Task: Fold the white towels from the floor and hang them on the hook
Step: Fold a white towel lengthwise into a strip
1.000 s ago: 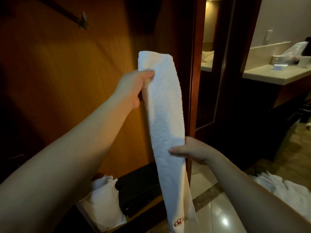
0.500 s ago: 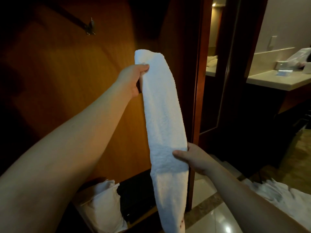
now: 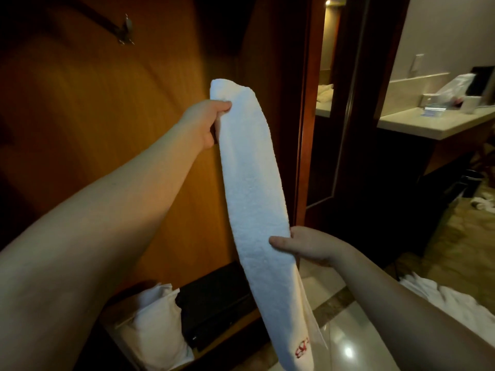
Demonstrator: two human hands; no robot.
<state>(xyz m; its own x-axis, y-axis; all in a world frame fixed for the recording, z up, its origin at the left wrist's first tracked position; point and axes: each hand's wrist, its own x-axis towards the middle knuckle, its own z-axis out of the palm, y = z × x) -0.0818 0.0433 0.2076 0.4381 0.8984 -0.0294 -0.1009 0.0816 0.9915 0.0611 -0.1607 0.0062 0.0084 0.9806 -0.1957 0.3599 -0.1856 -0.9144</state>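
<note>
We cannot see the left hand's [image 3: 205, 124] fingers, hidden behind the folded white towel [image 3: 254, 204]; only its thumb shows. The right hand's [image 3: 308, 246] fingers are likewise behind the cloth. The towel's lower end runs off the bottom edge, its red embroidery [image 3: 302, 350] too blurred to read. The loose towels [image 3: 439, 295] on the floor are cut by the right edge.

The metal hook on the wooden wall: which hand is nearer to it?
Left. The left hand grips the folded towel top, below-right of the hook; the right hand pinches it much lower.
</note>
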